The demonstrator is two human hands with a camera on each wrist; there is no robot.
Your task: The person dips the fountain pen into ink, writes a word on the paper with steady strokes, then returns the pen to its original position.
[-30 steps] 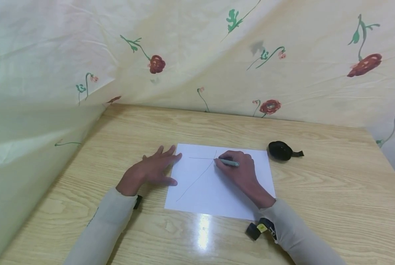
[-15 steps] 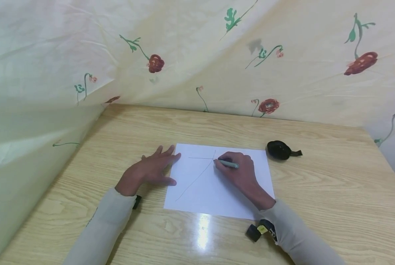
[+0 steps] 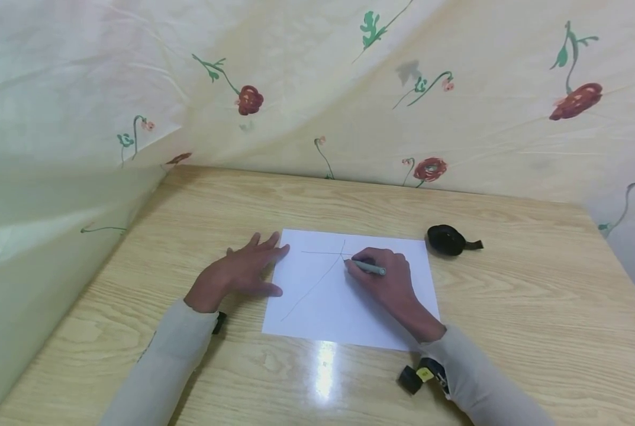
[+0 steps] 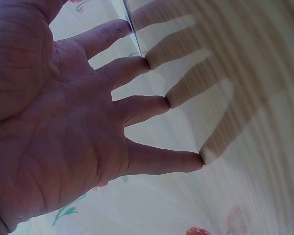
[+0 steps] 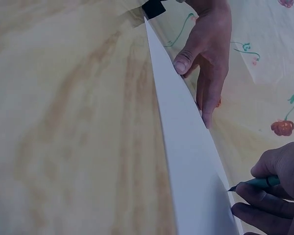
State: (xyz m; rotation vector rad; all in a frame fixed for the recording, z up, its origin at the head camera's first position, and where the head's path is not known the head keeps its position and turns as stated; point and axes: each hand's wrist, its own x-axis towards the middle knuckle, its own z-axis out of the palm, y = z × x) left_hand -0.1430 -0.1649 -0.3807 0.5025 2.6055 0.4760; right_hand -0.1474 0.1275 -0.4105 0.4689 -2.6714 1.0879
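Note:
A white sheet of paper (image 3: pixel 317 307) lies on the wooden table, marked with a thin slanting line and a horizontal line that cross near its upper middle. My right hand (image 3: pixel 389 281) pinches a grey-green pen (image 3: pixel 369 267), its tip at the paper just below the crossing. In the right wrist view the pen (image 5: pixel 264 182) shows between thumb and fingers. At the sheet's left edge my left hand (image 3: pixel 242 272) is spread, thumb and a fingertip on the paper. The left wrist view shows the left hand's (image 4: pixel 73 107) fingers straight and apart, tips touching down.
A small black pan-shaped object (image 3: pixel 446 240) with a short handle sits by the sheet's upper right corner. Flowered cloth (image 3: pixel 296 89) hangs behind the wooden table (image 3: pixel 216 195) and along its left side. A black wrist device (image 3: pixel 410 378) is below the right sleeve.
My right hand has moved slightly down with the pen, from the crossing of the lines to just below it. The left hand keeps its place on the sheet's edge.

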